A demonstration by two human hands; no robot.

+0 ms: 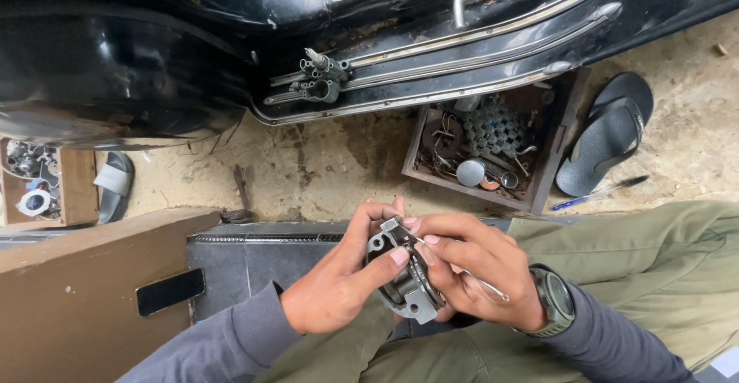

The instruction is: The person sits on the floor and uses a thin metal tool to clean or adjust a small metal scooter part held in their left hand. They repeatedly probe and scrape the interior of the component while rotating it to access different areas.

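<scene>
A black scooter body (154,60) lies across the dirty concrete floor (323,167). Just beside it sits a wooden parts box (550,167); right of the box, a black sandal (608,133).

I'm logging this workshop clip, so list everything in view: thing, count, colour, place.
Metal part: one, grey, held in both hands.
Thin tool: one, silver, in right hand.
Vehicle body: one, black, top.
Parts box: one, brown wood, on the ground right of centre.
Sandals: two, dark; one right, one left under the vehicle.
Pen: one, blue, beside the right sandal.
Watch: one, dark, right wrist.
Left hand: grips the part.
Right hand: grips part and tool.
</scene>
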